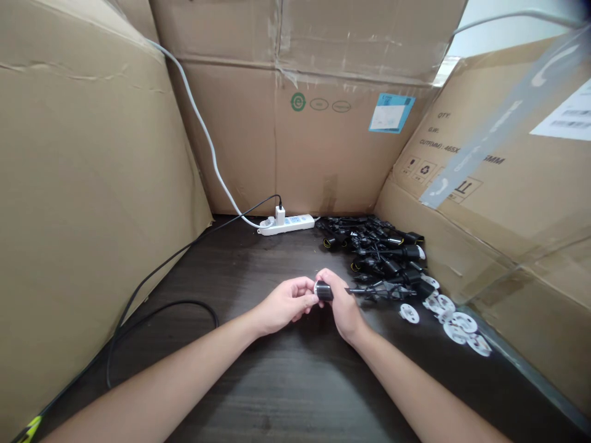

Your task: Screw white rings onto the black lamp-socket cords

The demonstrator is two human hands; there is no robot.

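three cardboard cartons stood around a dark wood tabletop [258,271], their panels rising like walls on the left, at the back and on the right. the left carton [92,184] leaned in plain and unmarked, and a black cable [161,304] ran along its foot, curling into a loose loop on the wood. a white cable [203,129] came down the corner toward a white power strip [295,224] lying against the back carton [231,135]. a white charger plug [279,215] stood in the strip with a thin black lead rising from it. the back carton carried a green round mark [298,101] and a blue-and-white label [391,112].

the left hand [286,301] was closed on the white-rimmed end of a black lamp holder [324,291], its fingers curled round it. the right hand [344,304] was closed on the other side, so the piece sat gripped between both hands, just beside the heap of parts and above the middle of the table. to the right lay a tangled pile of black lamp holders with cords [373,252], and below it a scatter of white plastic rings [409,313], some overlapping. the right carton [462,184], printed and crossed by a strip of clear tape [498,123], closed off that side. whatever the cartons held was hidden.
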